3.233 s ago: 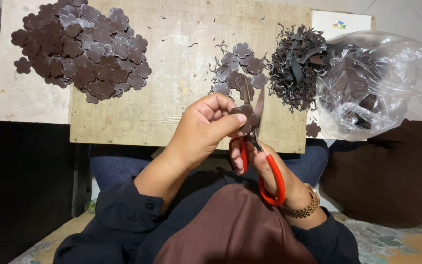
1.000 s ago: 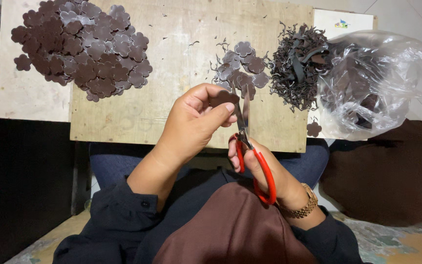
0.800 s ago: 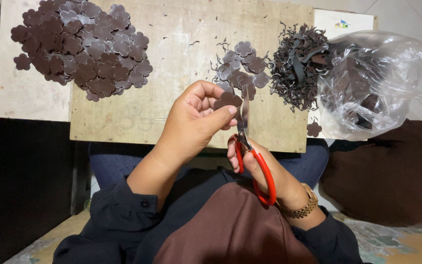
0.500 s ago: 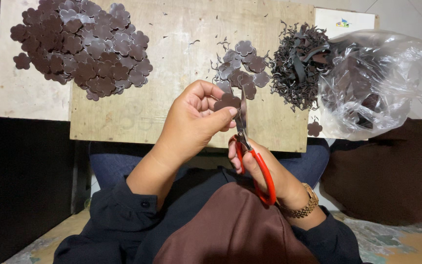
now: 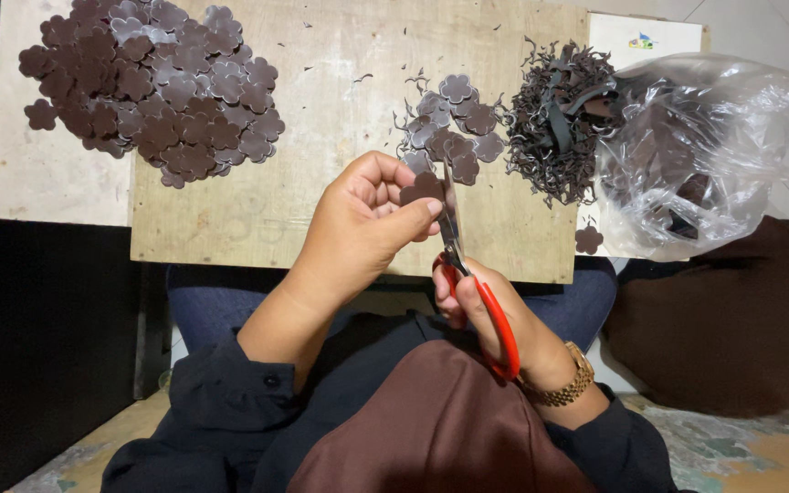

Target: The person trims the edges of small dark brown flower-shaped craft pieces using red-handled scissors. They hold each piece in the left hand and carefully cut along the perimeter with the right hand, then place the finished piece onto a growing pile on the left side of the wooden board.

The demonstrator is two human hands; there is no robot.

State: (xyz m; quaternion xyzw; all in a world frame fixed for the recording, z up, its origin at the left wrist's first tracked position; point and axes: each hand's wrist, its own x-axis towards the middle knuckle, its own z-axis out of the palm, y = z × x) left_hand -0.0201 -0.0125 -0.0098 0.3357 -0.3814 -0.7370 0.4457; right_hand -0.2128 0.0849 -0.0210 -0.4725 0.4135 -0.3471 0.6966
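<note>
My left hand [image 5: 358, 233] pinches a small dark brown flower-shaped piece [image 5: 421, 190] between thumb and fingers above the wooden board [image 5: 312, 155]. My right hand [image 5: 495, 315] grips red-handled scissors [image 5: 468, 274]; their blades point up and meet the right edge of the piece. Just beyond the blades lies a small pile of cut brown flower shapes [image 5: 454, 128].
A large heap of brown flower pieces [image 5: 152, 87] covers the board's far left. Dark trimmings [image 5: 559, 119] are piled at the right, beside a clear plastic bag [image 5: 714, 155] with brown material. One flower piece [image 5: 588, 239] lies by the board's right corner. A brown cushion [image 5: 732, 319] lies at right.
The scissors have swung from tilted right to nearly upright and moved along the flower piece's edge. My left hand has turned the piece slightly. The piles have not moved.
</note>
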